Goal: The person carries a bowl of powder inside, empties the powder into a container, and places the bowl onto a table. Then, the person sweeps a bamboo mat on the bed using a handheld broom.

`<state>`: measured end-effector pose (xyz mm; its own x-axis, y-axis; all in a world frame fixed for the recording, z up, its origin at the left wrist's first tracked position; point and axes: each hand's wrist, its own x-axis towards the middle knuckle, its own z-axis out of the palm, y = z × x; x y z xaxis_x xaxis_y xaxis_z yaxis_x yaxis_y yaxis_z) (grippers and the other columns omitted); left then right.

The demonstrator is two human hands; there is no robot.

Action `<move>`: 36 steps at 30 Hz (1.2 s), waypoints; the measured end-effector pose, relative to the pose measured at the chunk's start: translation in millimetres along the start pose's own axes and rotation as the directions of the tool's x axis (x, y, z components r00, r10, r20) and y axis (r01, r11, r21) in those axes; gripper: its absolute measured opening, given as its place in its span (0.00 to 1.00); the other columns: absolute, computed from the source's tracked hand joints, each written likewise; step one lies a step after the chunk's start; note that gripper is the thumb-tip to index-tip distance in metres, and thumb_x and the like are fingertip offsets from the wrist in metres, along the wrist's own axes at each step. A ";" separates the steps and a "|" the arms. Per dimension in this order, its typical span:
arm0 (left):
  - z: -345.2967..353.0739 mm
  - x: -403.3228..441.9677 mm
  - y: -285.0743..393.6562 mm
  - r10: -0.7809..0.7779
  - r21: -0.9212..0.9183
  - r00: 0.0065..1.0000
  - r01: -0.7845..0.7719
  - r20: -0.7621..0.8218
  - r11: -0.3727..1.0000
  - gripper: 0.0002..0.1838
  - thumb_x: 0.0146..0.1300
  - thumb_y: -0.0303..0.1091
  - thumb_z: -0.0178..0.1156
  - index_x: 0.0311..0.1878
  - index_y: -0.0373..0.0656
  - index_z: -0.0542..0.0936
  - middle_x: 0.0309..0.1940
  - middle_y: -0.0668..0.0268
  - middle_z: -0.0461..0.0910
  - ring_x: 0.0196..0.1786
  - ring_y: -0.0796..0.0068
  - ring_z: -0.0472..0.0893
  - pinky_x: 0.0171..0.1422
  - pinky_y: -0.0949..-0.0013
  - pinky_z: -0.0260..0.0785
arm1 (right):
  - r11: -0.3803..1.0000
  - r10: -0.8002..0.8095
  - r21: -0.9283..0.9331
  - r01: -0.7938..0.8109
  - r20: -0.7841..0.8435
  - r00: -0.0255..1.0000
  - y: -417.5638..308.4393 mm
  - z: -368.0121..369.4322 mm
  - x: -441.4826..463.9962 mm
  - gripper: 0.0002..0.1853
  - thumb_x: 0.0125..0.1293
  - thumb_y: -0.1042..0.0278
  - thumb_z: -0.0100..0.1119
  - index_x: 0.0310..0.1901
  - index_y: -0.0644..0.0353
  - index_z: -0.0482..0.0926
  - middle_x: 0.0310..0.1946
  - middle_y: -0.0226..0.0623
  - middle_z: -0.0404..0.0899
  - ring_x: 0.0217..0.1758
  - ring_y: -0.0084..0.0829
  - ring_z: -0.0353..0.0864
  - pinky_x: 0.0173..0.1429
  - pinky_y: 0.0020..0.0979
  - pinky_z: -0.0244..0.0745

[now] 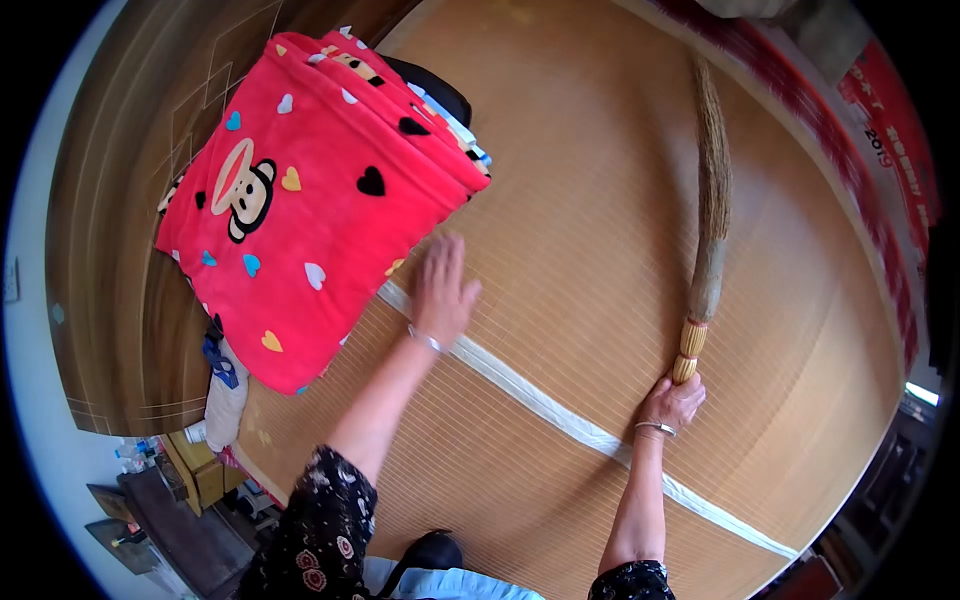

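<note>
My right hand (pixel 672 404) is closed round the bound handle end of a straw hand broom (pixel 711 190). The broom's long bristles stretch away from me over the woven mat (pixel 580 300). Fingers extended, my left hand (pixel 443 290) is just beside the near right edge of a folded red blanket (pixel 330 190) printed with hearts and a monkey face. It holds nothing and is slightly blurred; whether it touches the mat I cannot tell. A white strip (pixel 540 402) crosses the mat between and below my hands.
A brown wooden headboard (pixel 110 250) rises on the left behind the blanket. At lower left are a dark table (pixel 190 530) and a small wooden cabinet (pixel 195 465). Red printed material (pixel 890 130) lies beyond the mat's right edge.
</note>
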<state>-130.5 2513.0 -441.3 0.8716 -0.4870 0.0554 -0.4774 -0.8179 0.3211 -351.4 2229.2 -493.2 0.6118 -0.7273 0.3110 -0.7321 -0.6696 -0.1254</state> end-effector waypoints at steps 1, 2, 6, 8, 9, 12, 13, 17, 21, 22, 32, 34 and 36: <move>-12.3 22.4 -12.6 -0.083 -0.070 0.995 0.087 0.047 0.994 0.32 0.60 0.37 0.48 0.63 0.29 0.52 0.62 0.41 0.54 0.66 0.48 0.53 0.69 0.58 0.45 | 1.000 -0.010 0.002 0.010 0.005 1.000 1.4 0.3 -0.5 0.23 0.47 0.72 0.58 0.46 0.60 0.63 0.34 0.45 0.67 0.39 0.46 0.69 0.41 0.44 0.67; -12.3 35.2 -33.4 -0.166 -0.211 0.970 0.202 0.176 0.956 0.33 0.61 0.40 0.48 0.63 0.29 0.52 0.62 0.41 0.55 0.66 0.50 0.54 0.69 0.62 0.45 | 1.000 -0.017 0.005 0.017 0.010 1.000 3.0 0.8 -1.2 0.24 0.47 0.71 0.58 0.47 0.61 0.62 0.34 0.46 0.67 0.39 0.47 0.68 0.41 0.44 0.68; -22.9 57.1 -79.8 -0.168 -0.230 0.899 0.278 0.404 0.933 0.34 0.63 0.49 0.44 0.63 0.32 0.54 0.63 0.47 0.56 0.68 0.56 0.53 0.69 0.65 0.44 | 1.000 0.003 0.022 -0.004 0.021 1.000 7.0 8.7 -7.1 0.25 0.48 0.72 0.57 0.49 0.62 0.61 0.35 0.46 0.66 0.39 0.48 0.68 0.41 0.45 0.68; -22.8 78.3 -81.9 -0.217 -0.213 0.906 0.308 0.363 0.927 0.35 0.63 0.50 0.45 0.64 0.33 0.54 0.63 0.49 0.56 0.68 0.58 0.52 0.69 0.66 0.44 | 1.000 -0.009 0.026 0.009 0.016 1.000 8.6 9.3 -7.3 0.24 0.49 0.71 0.56 0.48 0.63 0.61 0.34 0.47 0.66 0.38 0.48 0.68 0.40 0.45 0.67; -14.8 93.9 -91.1 -0.326 -0.359 0.863 0.466 0.386 0.809 0.36 0.62 0.53 0.46 0.63 0.33 0.56 0.64 0.51 0.57 0.68 0.60 0.53 0.69 0.67 0.44 | 1.000 -0.025 0.019 0.025 0.006 1.000 7.2 6.3 -5.2 0.23 0.49 0.71 0.56 0.48 0.63 0.61 0.34 0.47 0.66 0.38 0.48 0.68 0.40 0.45 0.67; -17.4 146.0 -92.9 -0.234 -0.525 0.943 0.328 0.239 0.785 0.36 0.61 0.54 0.46 0.64 0.35 0.56 0.63 0.53 0.58 0.67 0.60 0.56 0.69 0.68 0.45 | 0.999 -0.034 0.006 0.034 -0.012 0.999 1.6 3.6 -3.6 0.23 0.49 0.70 0.56 0.48 0.63 0.61 0.33 0.47 0.66 0.37 0.48 0.68 0.39 0.45 0.67; -10.5 158.5 -90.4 -0.249 -0.542 0.968 0.219 0.019 0.811 0.36 0.61 0.54 0.46 0.63 0.35 0.57 0.62 0.52 0.60 0.66 0.58 0.57 0.68 0.66 0.46 | 1.000 -0.029 -0.003 0.029 -0.006 1.000 -2.6 1.5 -3.8 0.23 0.49 0.70 0.55 0.48 0.63 0.61 0.33 0.47 0.66 0.37 0.48 0.68 0.39 0.45 0.67; 20.3 149.7 -11.2 -0.481 -0.320 0.842 0.398 -0.243 0.860 0.30 0.61 0.46 0.46 0.60 0.33 0.60 0.59 0.48 0.63 0.64 0.50 0.59 0.67 0.59 0.49 | 1.000 -0.014 -0.004 0.014 -0.002 1.000 -0.5 0.3 -0.8 0.23 0.48 0.71 0.56 0.47 0.63 0.62 0.33 0.46 0.66 0.36 0.47 0.68 0.38 0.44 0.67; 42.2 53.3 91.9 -0.070 0.093 0.998 0.070 -0.002 0.993 0.32 0.58 0.44 0.50 0.63 0.36 0.57 0.66 0.50 0.50 0.69 0.51 0.47 0.69 0.50 0.40 | 0.999 -0.034 -0.007 0.034 -0.013 0.999 -3.5 -5.3 3.6 0.24 0.47 0.73 0.59 0.46 0.62 0.62 0.33 0.46 0.67 0.36 0.47 0.69 0.38 0.44 0.68; 45.8 50.5 97.6 -0.084 0.101 0.996 0.084 -0.006 0.991 0.33 0.58 0.44 0.50 0.63 0.36 0.57 0.66 0.51 0.49 0.69 0.52 0.47 0.69 0.51 0.39 | 0.999 -0.051 0.002 0.051 -0.054 0.997 -2.6 -3.3 3.4 0.23 0.47 0.73 0.60 0.46 0.61 0.62 0.33 0.46 0.67 0.36 0.46 0.69 0.38 0.44 0.68; 57.1 47.2 98.7 -0.136 0.120 0.990 0.138 -0.025 0.983 0.36 0.56 0.46 0.51 0.64 0.37 0.55 0.67 0.54 0.48 0.70 0.55 0.46 0.69 0.52 0.39 | 0.998 -0.034 0.059 0.031 0.037 0.999 -7.1 -15.5 15.9 0.16 0.50 0.72 0.57 0.41 0.64 0.66 0.30 0.47 0.67 0.33 0.47 0.69 0.37 0.43 0.69; 61.3 44.3 97.1 -0.131 0.114 0.990 0.135 -0.041 0.984 0.35 0.56 0.46 0.51 0.64 0.37 0.55 0.67 0.54 0.48 0.69 0.55 0.47 0.69 0.52 0.39 | 0.986 -0.077 0.157 0.063 0.086 0.993 -9.8 -27.0 19.8 0.15 0.51 0.72 0.56 0.40 0.65 0.67 0.29 0.47 0.68 0.32 0.47 0.69 0.36 0.42 0.69; 60.1 47.3 96.1 -0.128 0.123 0.991 0.133 -0.049 0.984 0.35 0.56 0.46 0.51 0.64 0.37 0.56 0.67 0.54 0.49 0.69 0.55 0.47 0.69 0.52 0.39 | 0.945 -0.170 0.301 0.131 0.109 0.979 -30.7 -48.7 29.4 0.14 0.51 0.72 0.56 0.39 0.65 0.68 0.27 0.47 0.68 0.30 0.46 0.70 0.35 0.41 0.69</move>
<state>-141.8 2392.9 -464.7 0.9298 -0.3630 0.0605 -0.3675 -0.9067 0.2070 -325.6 2235.7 -434.3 0.7565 -0.6146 0.2235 -0.5213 -0.7731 -0.3614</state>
